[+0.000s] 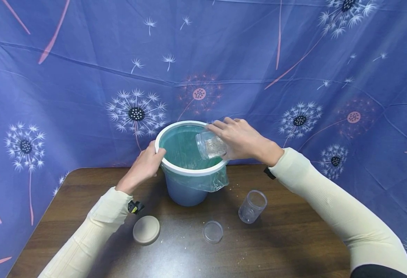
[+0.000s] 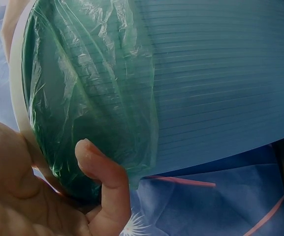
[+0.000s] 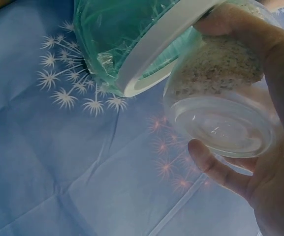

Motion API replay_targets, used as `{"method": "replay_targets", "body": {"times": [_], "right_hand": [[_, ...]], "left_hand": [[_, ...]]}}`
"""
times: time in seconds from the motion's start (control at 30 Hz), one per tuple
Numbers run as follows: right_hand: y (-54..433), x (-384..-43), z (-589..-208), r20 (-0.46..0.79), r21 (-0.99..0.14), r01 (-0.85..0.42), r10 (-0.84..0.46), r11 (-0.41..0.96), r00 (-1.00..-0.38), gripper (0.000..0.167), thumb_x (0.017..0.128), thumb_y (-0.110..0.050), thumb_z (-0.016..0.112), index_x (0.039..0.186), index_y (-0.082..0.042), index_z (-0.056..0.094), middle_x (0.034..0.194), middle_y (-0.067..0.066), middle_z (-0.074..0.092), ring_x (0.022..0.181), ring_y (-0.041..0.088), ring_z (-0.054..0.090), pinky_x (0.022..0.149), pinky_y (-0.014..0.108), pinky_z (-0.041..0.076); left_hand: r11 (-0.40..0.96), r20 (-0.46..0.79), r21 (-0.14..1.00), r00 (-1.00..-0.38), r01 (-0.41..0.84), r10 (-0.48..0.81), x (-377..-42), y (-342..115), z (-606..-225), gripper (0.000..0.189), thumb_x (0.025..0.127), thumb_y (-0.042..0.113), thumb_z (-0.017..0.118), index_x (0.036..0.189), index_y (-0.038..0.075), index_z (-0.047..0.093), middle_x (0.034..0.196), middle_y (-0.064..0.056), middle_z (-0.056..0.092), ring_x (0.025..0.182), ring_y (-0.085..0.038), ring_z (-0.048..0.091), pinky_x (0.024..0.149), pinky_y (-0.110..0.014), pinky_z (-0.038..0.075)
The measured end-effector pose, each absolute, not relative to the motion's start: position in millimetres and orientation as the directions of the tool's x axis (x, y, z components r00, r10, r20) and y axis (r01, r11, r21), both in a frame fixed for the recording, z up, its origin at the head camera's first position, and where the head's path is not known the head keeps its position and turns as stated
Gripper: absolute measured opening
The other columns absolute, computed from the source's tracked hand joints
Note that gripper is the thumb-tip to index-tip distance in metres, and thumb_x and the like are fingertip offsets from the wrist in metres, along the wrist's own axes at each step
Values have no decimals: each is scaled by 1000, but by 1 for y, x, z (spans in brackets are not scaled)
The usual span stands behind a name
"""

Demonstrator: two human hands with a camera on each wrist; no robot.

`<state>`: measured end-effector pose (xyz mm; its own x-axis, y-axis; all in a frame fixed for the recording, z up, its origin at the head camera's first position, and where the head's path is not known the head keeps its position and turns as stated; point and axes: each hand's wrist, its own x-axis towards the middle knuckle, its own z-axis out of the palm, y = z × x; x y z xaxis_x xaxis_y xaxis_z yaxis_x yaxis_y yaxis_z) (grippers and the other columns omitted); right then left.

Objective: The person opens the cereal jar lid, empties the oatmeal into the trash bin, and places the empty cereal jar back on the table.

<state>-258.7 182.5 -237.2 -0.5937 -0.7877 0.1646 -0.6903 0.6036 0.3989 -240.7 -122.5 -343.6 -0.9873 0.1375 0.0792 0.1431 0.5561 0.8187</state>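
Over the mouth of the blue bin [image 1: 184, 191], the right hand [image 1: 239, 139] gripped a clear jar [image 1: 211, 146] tilted on its side, with pale grains inside it. The left hand [image 1: 144, 164] held the white rim [image 1: 175, 166], its fingers curled over the edge above the green liner bag [image 2: 87, 103]. On the brown surface [image 1: 294, 239] lay an empty jar [image 1: 252, 206], a clear lid [image 1: 212, 231] and a beige lid [image 1: 146, 230]. I judged that grains could spill outside, because the jar was near the rim's edge.
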Motion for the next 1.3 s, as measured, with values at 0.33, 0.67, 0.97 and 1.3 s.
{"method": "replay_targets", "body": {"times": [0.33,0.67,0.97,1.3], "right_hand": [[187,-261,-241,216,380,-681,-775,627,-593,96,67,-44,99,146,-10,55,128,12,63,103,37,64,75,50,60],[189,-265,-243,239,395,-687,-790,610,-564,95,68,-42,100,148,-12,57,130,12,62,106,37,64,75,50,60],[188,-265,-242,208,416,-684,-796,598,-569,97,71,-43,100,152,-11,57,137,13,62,113,37,62,82,53,60],[184,-263,-239,145,436,-687,-799,581,-584,96,73,-37,99,154,-12,54,141,14,60,118,37,60,86,54,59]], "left_hand": [[552,86,820,-986,150,140,-241,-122,-344,60,105,32,39,154,-4,38,94,-16,60,54,-20,58,60,-37,53],[556,82,819,-987,146,138,-240,-122,-343,60,105,31,39,154,-3,38,92,-15,60,53,-21,58,60,-37,52],[550,80,823,-987,144,138,-240,-122,-343,61,105,31,39,156,-3,36,95,-16,60,54,-21,58,58,-36,53],[556,77,819,-988,140,135,-240,-122,-343,61,105,32,39,155,-3,37,97,-16,59,56,-22,60,60,-37,53]]}}
